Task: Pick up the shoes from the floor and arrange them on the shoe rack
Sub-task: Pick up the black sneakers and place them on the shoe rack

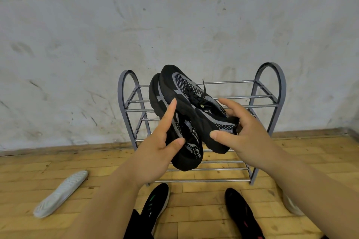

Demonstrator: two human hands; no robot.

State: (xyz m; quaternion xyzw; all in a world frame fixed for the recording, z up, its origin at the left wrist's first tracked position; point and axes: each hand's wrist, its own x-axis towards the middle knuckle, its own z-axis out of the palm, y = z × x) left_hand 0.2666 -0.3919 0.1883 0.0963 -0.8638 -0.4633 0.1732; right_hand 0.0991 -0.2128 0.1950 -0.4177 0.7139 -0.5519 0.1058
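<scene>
Two black and grey mesh sneakers are held up in front of the grey metal shoe rack [270, 81], which stands against the wall with bare shelves. My left hand [161, 141] grips the left sneaker [186, 149] by its heel end, forefinger stretched along its side. My right hand [242, 134] holds the right sneaker [194, 101] at its heel. The pair lies pressed side by side, toes pointing up and away. A white shoe [60, 194] lies sole-up on the floor at the left. Another white shoe [291, 205] shows partly behind my right forearm.
My own feet in black shoes [155, 203] [242, 213] stand on the wooden floor just before the rack. A scuffed white wall rises behind the rack. A skirting strip runs along the wall's foot.
</scene>
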